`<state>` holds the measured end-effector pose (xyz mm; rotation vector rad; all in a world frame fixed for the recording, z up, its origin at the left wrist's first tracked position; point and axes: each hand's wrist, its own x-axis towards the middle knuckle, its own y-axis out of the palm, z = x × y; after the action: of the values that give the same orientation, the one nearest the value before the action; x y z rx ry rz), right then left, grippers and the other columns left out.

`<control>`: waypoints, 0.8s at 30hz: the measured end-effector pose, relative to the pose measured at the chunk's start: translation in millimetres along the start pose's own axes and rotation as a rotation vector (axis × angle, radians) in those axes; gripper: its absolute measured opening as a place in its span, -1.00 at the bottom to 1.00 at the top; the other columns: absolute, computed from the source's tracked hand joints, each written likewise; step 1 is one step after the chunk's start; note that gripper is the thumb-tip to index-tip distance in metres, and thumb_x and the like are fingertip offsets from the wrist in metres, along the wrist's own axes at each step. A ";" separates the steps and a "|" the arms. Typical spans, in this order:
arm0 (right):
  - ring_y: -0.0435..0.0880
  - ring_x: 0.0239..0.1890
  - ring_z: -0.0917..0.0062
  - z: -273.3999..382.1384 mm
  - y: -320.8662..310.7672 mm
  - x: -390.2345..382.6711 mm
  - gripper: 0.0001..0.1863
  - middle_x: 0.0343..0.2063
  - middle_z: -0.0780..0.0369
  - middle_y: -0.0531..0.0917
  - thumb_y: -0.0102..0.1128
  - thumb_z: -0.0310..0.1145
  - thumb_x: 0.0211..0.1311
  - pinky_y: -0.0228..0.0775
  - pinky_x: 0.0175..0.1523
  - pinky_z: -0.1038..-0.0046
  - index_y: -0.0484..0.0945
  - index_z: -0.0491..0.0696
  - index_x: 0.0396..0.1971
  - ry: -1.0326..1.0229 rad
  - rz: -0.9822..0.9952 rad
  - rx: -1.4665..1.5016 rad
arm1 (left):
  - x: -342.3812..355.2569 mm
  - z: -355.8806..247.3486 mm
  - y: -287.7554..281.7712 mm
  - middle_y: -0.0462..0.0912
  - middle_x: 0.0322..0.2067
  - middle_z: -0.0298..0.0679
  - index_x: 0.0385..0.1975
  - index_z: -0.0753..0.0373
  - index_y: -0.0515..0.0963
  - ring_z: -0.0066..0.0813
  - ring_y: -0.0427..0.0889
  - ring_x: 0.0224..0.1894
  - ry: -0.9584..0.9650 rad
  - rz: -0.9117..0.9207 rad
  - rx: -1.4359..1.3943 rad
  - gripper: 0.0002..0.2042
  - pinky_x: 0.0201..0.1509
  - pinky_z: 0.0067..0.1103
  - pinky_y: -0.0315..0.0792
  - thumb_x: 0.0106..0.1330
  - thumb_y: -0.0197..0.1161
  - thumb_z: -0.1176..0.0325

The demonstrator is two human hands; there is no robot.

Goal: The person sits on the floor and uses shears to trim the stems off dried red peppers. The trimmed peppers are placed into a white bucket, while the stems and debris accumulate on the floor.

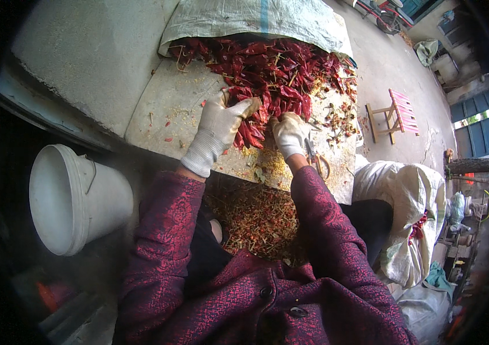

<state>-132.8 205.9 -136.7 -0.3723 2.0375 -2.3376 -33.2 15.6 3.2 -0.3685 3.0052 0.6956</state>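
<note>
My left hand (218, 123), in a pale, soiled work glove, has its fingers closed on dried red chillies (270, 75) at the near part of the heap. Just to its right, my right hand (289, 133), also gloved, has curled fingers among the pods; what they hold is hidden. Scissors (322, 165) lie beside that hand, partly behind it. The pale board (161, 109) under both hands bears scattered yellow seeds and stems (336, 123). A woven sack (233, 17) covers the back of the heap.
A white bucket (55, 198) is at the lower left. Loose chilli trimmings (259, 221) are heaped below the board. A pink-strapped wooden stool (399, 112) stands on the concrete right. A full white sack (397, 201) sits by my right knee; a wheeled vehicle (388, 20) is at the back.
</note>
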 end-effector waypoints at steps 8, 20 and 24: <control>0.65 -0.32 0.59 -36.4 -2.0 -1.7 -0.69 -0.27 0.26 0.72 0.16 -0.17 0.37 0.51 -0.22 0.55 0.63 -0.07 -0.08 0.549 0.202 0.944 | 5.7 3.5 -4.5 0.75 -0.25 -0.19 -0.09 0.33 0.61 -0.50 0.71 -0.24 0.113 -0.008 0.530 -0.73 -0.09 -0.57 0.55 0.26 0.37 0.38; 0.41 -0.47 0.65 -9.6 -117.7 -59.3 -0.80 -0.46 0.35 0.52 0.24 -0.17 0.32 0.22 -0.39 0.58 0.54 0.02 -0.33 0.363 0.635 2.057 | -16.9 6.2 25.0 0.73 -0.18 -0.21 0.10 0.06 0.60 -0.58 0.72 -0.18 0.063 0.365 0.951 -0.66 -0.08 -0.64 0.58 0.31 0.35 0.37; 0.55 -0.34 0.57 -14.8 -133.5 -68.4 -0.65 -0.35 0.25 0.60 0.23 -0.08 0.35 0.37 -0.28 0.60 0.55 -0.04 -0.09 0.195 0.451 1.845 | -12.5 18.6 25.5 0.72 -0.14 -0.18 0.08 0.27 0.55 -0.48 0.71 -0.09 -0.155 0.292 0.405 -0.73 0.02 -0.60 0.57 0.40 0.20 0.52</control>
<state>-50.3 251.7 -19.2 0.3559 -0.5332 -2.6851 -27.4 48.7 -1.5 0.1373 2.9713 0.1025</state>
